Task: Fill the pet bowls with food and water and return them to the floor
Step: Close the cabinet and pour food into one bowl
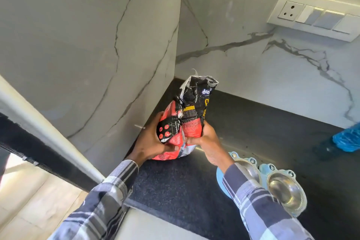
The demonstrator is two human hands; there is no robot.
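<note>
Single head view, looking steeply down, close over black counter (253, 122) in marble corner

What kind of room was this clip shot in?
Most likely a home kitchen. A dark stone countertop meets marble-look wall panels, with a socket and switch plate mounted above it. Both hands hold a pet food bag beside steel pet bowls on the counter.

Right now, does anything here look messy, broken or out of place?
Only the pet food bag: its top is ragged and torn open, crumpled where the left hand and right hand grip it. No spilled food shows on the dark counter. The steel bowls sit empty in their blue holder.
</note>
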